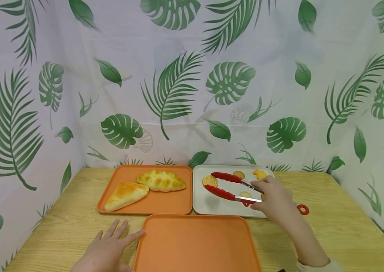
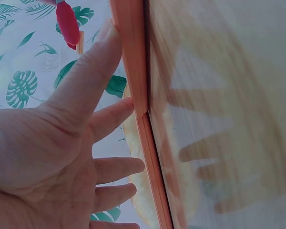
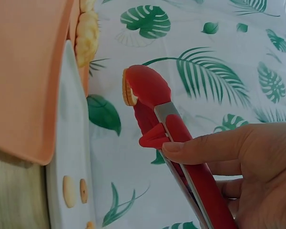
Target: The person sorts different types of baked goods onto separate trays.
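My right hand (image 1: 276, 198) grips a pair of red-tipped tongs (image 1: 220, 192) over the white tray (image 1: 212, 207). Between the tong tips sits a round sandwich biscuit (image 1: 210, 181); in the right wrist view this biscuit (image 3: 127, 88) shows edge-on, raised above the tray. The thumb presses the handle of the tongs (image 3: 181, 133) from one side. My left hand (image 1: 105, 247) spreads its fingers at the left side of the front orange tray (image 1: 195, 241). Its thumb (image 2: 97, 57) is right at that tray's rim, and nothing is held.
On the white tray lie a round biscuit (image 1: 239, 175), a paler one (image 1: 245, 194) and an orange-yellow shaped piece (image 1: 259, 174). The back-left orange tray (image 1: 175, 206) bears a triangular bread (image 1: 126, 195) and a braided bread (image 1: 161, 180). A leaf-patterned cloth (image 1: 185, 147) hangs behind the wooden table (image 1: 331, 226).
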{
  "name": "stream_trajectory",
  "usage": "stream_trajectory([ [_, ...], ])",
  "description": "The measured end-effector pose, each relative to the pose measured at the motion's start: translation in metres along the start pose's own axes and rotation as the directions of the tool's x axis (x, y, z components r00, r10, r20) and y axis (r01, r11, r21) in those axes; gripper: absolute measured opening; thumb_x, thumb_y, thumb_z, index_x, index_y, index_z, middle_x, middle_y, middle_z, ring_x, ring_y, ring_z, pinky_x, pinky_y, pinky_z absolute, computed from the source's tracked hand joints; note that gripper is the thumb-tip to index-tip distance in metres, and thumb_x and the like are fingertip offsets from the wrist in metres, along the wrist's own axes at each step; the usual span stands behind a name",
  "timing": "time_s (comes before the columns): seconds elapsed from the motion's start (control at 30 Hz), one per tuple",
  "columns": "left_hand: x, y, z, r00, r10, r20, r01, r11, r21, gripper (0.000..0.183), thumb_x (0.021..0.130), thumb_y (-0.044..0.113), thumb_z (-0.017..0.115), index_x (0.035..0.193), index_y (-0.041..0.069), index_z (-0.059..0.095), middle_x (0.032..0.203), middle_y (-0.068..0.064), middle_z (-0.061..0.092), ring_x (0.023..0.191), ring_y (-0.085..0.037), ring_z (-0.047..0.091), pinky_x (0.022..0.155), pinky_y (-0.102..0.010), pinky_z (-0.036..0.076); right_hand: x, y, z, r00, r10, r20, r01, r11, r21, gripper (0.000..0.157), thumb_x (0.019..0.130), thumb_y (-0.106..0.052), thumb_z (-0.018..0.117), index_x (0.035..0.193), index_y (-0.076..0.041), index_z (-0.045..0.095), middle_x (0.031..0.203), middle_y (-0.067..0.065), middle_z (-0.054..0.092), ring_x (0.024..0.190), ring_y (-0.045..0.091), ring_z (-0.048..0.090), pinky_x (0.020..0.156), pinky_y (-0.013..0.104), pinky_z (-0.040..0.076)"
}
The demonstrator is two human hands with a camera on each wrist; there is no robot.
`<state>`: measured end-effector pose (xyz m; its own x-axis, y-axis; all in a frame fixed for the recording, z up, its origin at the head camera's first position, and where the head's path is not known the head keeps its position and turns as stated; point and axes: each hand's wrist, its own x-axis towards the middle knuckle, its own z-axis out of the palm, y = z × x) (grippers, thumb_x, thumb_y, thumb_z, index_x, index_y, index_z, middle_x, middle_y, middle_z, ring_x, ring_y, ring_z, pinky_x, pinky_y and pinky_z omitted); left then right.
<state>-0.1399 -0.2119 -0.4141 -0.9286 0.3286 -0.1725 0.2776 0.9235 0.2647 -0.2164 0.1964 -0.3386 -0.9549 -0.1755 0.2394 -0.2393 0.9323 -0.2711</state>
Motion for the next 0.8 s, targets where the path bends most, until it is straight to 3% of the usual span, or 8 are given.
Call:
stream_trajectory([
  [0.5, 0.0, 0.0, 0.0, 1.0, 0.016, 0.003, -0.016, 1.0, 0.009, 0.086, 0.057, 0.061, 0.065, 0.136, 0.037, 0.036, 0.142, -0.019, 0.033, 0.131, -0.046, 0.023, 0.087, -0.073, 0.026, 0.036, 0.028, 0.031, 0.988, 0.152, 0.042, -0.149, 0.987, -0.061, 0.056, 0.066, -0.021, 0.076, 0.116, -0.004, 0.059, 0.105, 0.02, 0.053, 0.096, 0.036, 0.046, 0.065, 0.055, 0.04],
  [0.8, 0.001, -0.001, 0.001, 1.0, 0.002, 0.011, -0.003, 1.0, 0.006, 0.086, 0.058, 0.062, 0.064, 0.135, 0.038, 0.035, 0.143, -0.018, 0.032, 0.132, -0.045, 0.022, 0.088, -0.073, 0.025, 0.059, 0.043, 0.049, 0.972, 0.226, 0.064, -0.224, 0.974, -0.039, 0.056, 0.066, -0.019, 0.075, 0.117, -0.003, 0.058, 0.108, 0.022, 0.052, 0.101, 0.041, 0.042, 0.073, 0.067, 0.036],
])
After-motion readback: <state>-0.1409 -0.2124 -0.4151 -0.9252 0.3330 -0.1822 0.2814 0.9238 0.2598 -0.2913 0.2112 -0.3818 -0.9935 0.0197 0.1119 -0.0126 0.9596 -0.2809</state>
